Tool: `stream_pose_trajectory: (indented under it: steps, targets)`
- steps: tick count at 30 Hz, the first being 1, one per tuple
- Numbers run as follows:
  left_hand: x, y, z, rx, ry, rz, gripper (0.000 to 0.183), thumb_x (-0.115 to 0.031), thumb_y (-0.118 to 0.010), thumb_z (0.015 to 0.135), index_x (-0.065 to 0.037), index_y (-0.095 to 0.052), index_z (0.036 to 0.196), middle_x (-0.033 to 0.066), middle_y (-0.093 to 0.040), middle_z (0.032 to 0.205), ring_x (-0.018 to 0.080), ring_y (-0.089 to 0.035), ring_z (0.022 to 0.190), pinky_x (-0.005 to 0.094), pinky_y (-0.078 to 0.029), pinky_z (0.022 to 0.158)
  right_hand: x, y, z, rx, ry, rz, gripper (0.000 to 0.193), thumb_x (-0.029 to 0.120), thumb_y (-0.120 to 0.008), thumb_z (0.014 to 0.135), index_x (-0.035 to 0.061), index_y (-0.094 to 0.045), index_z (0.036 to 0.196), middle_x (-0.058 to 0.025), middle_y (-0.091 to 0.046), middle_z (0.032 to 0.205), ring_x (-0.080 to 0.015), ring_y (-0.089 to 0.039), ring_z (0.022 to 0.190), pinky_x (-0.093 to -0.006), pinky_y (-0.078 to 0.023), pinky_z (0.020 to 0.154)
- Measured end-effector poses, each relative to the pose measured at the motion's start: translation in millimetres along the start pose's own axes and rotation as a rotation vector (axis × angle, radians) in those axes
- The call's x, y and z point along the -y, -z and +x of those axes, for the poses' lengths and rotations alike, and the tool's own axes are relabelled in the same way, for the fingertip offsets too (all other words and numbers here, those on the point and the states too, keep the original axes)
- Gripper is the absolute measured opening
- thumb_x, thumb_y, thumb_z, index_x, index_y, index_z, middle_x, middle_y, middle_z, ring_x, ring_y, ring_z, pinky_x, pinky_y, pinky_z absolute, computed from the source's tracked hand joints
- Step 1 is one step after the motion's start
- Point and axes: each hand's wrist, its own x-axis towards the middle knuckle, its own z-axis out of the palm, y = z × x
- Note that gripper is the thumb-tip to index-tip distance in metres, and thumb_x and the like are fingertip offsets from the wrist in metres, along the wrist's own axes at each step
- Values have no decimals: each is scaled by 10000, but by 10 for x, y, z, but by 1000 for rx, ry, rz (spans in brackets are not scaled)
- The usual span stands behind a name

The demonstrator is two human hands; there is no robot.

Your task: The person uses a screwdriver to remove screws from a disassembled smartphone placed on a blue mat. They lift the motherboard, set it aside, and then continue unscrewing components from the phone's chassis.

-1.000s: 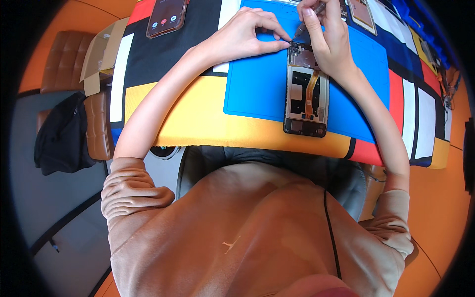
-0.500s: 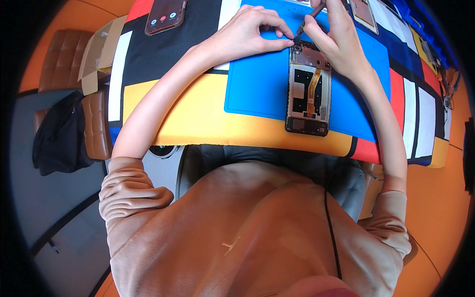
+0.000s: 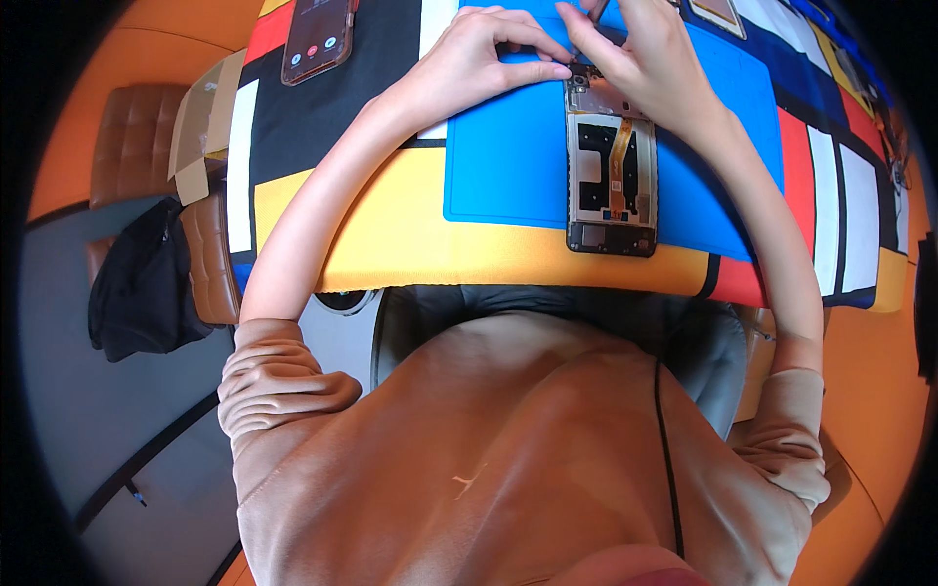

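An opened phone (image 3: 590, 174) lies lengthwise on a blue mat (image 3: 503, 186), its near end reaching past the mat's front edge. Its back is off, baring an orange ribbon cable (image 3: 618, 166), black patches and a plate at the far end. My left hand (image 3: 484, 54) grips the phone's far left corner between thumb and forefinger. Over the far right part of the phone is my right hand (image 3: 650, 63), fingers closed around a slim dark pen-shaped tool (image 3: 597, 10). The tool's tip is not clear here; its upper end runs out of view.
Another phone (image 3: 319, 41), screen lit, lies at the far left on the patterned cloth (image 3: 391, 234). A pale phone-like part (image 3: 720, 14) lies at the far right. Left of the table are a cardboard box (image 3: 207, 127), a brown chair (image 3: 137, 137) and a black garment (image 3: 147, 283).
The whole view has shifted slightly. My right hand has raised the tool's tip away from the phone's far corner. My left hand stays at that corner.
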Motion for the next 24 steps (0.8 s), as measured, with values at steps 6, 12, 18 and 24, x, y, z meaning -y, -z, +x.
stream_pose_trajectory:
  steps: [6,12,18,24]
  targets:
    - [20,-13,-4,-155,-258,204,230,-236,-822,879,-55,-795,1019,131,-738,1118,254,-658,1114,361,-477,1034,31,32,-16,-12,-91,65,198,26,-630,855,35,-533,1027,-110,-594,942,-250,-571,796,-369,-478,752]
    - [-62,5,-21,-46,9,42,237,-241,-820,885,-56,-792,1030,121,-742,1078,240,-658,1087,354,-485,1013,38,27,-22,1,-64,53,199,33,-648,859,33,-537,1025,-110,-595,933,-270,-587,810,-370,-481,756]
    - [-107,23,-24,-12,46,4,248,-248,-803,901,-45,-786,1043,120,-742,1069,226,-658,1072,350,-482,1012,67,24,10,-4,-20,55,228,63,-651,867,28,-541,1064,-117,-583,933,-275,-590,834,-375,-487,793]
    - [-114,25,-26,-11,34,15,242,-241,-799,903,-40,-785,1037,117,-742,1082,224,-658,1083,343,-474,1028,60,98,-30,38,-168,121,251,59,-640,872,25,-535,1097,-119,-566,933,-255,-575,831,-356,-487,792]
